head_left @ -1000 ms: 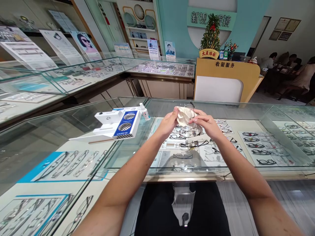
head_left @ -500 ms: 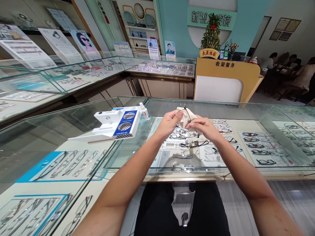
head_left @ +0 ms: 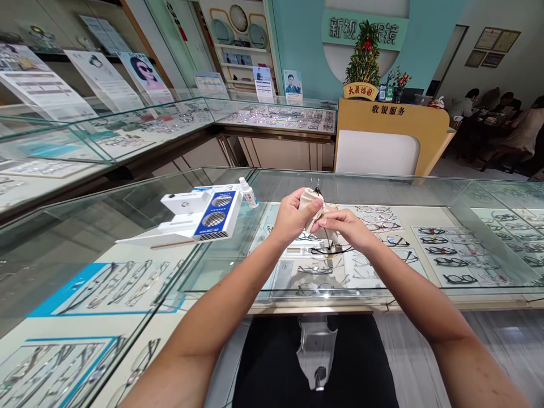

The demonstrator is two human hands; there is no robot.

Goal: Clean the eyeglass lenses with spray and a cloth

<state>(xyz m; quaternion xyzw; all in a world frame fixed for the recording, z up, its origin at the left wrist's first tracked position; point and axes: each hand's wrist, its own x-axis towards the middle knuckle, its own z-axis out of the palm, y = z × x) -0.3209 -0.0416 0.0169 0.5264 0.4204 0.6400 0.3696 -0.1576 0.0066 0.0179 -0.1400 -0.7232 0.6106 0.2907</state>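
My left hand is closed on a cream cloth above the glass counter. Dark-framed glasses are partly wrapped in that cloth, and much of the frame is hidden by cloth and fingers. My right hand pinches at the glasses and the lower part of the cloth, its fingertips touching the left hand's side. A thin dark part of the glasses hangs below the right fingers. Behind and left of the hands stands a small white spray bottle, beside a blue and white box.
The glass showcase under my hands holds rows of eyeglasses. Another glass showcase runs along the left and back. A yellow cashier desk stands behind, with a plant on it. Several people sit at the far right.
Both hands have shifted slightly left. The cloth is now bunched more upright, and the glasses have turned within it. My right hand has moved closer to the left.
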